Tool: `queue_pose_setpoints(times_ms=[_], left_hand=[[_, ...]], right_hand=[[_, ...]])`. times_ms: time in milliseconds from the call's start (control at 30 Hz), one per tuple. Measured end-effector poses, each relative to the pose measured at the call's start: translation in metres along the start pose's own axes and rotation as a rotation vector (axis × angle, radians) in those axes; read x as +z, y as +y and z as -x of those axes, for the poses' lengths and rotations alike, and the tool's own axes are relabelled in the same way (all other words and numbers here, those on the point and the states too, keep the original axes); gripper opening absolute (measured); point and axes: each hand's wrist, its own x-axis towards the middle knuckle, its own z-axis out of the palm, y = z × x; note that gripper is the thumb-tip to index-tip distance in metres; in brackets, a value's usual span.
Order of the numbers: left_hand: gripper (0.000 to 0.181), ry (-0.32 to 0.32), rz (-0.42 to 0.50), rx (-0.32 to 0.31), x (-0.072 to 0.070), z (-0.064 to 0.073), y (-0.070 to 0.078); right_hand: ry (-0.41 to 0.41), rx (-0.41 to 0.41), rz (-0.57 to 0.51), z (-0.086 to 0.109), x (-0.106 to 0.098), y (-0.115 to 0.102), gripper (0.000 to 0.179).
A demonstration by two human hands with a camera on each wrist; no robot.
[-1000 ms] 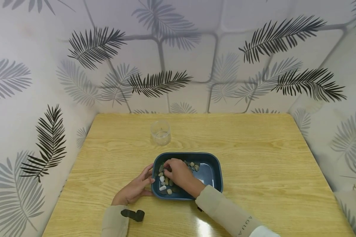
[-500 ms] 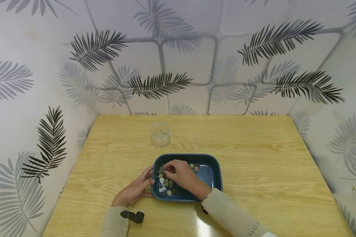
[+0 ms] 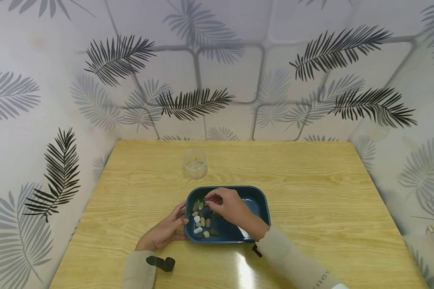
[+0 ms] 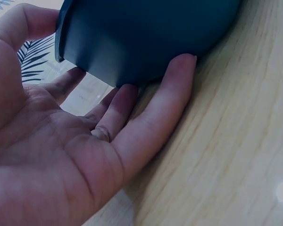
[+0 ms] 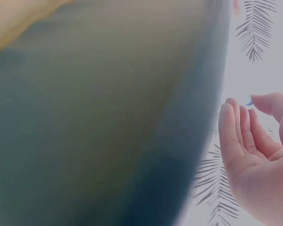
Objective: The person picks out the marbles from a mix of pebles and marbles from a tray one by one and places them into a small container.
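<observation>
A dark blue rectangular tub [image 3: 217, 240] stands on the table, with pebbles [image 3: 203, 221] in white, tan, grey and dark tones in its left part. A small green sprig-like piece [image 3: 200, 203] lies among them at the back left. My left hand [image 3: 168, 228] holds the tub's left end, thumb at the rim, fingertips against the outer wall [image 4: 122, 42]. Over the tub, my right hand [image 3: 228, 204] pinches a tiny blue thing [image 5: 249, 102] between thumb and fingertips; most of it is hidden, and I cannot tell its kind. The right forearm covers part of the tub.
Behind the tub stands a clear glass cup [image 3: 196, 164] on the wooden table [image 3: 311, 192]. Leaf-patterned wall covering [image 3: 231, 72] rises at the table's back and sides. Black wrist straps [image 3: 160, 263] sit on the sleeves.
My right hand has moved up and slightly right from the pebbles, uncovering the green piece and more stones. The left hand stays at the tub's left end.
</observation>
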Motion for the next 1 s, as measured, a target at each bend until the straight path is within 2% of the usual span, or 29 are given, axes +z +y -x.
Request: queue_pose_setpoints(times_ms=[167, 433, 633, 1000], left_hand=[[0.063, 0.010, -0.008, -0.004, -0.001, 0.000, 0.001], [0.064, 0.016, -0.003, -0.002, -0.001, 0.001, 0.002], [0.066, 0.022, 0.005, -0.001, 0.000, 0.001, 0.001], [0.064, 0.031, 0.012, 0.003, -0.002, 0.001, -0.002]], right_hand=[[-0.025, -0.002, 0.002, 0.002, -0.007, -0.010, 0.017], [0.007, -0.027, 0.002, -0.004, -0.026, -0.024, 0.018], [0.041, 0.007, 0.013, -0.018, -0.037, -0.020, 0.016], [0.104, -0.013, 0.038, -0.044, -0.038, -0.005, 0.017]])
